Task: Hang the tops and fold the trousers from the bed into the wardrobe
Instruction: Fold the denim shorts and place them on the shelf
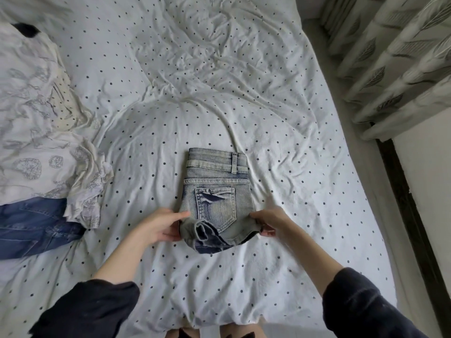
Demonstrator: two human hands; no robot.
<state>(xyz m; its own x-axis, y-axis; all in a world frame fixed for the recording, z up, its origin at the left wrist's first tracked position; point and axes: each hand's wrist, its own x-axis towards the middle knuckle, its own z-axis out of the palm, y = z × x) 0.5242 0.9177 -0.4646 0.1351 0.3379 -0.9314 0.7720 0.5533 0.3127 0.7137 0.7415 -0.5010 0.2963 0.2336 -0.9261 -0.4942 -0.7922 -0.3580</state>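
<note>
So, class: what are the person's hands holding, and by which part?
Both hands hold the folded light-wash jeans by the near edge: left hand pinches its left corner, right hand its right corner.

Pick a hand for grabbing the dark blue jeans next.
Left, probably. The dark blue jeans lie at the bed's left edge, nearer the left hand. The right hand is across the faded folded jeans, which both grip.

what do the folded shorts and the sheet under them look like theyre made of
Folded shorts: faded, washed denim, judging by the heavy topstitching, belt loop and distressed pocket. Sheet: soft, thin, matte woven fabric, likely cotton; it creases finely, white with dark dots.
</note>
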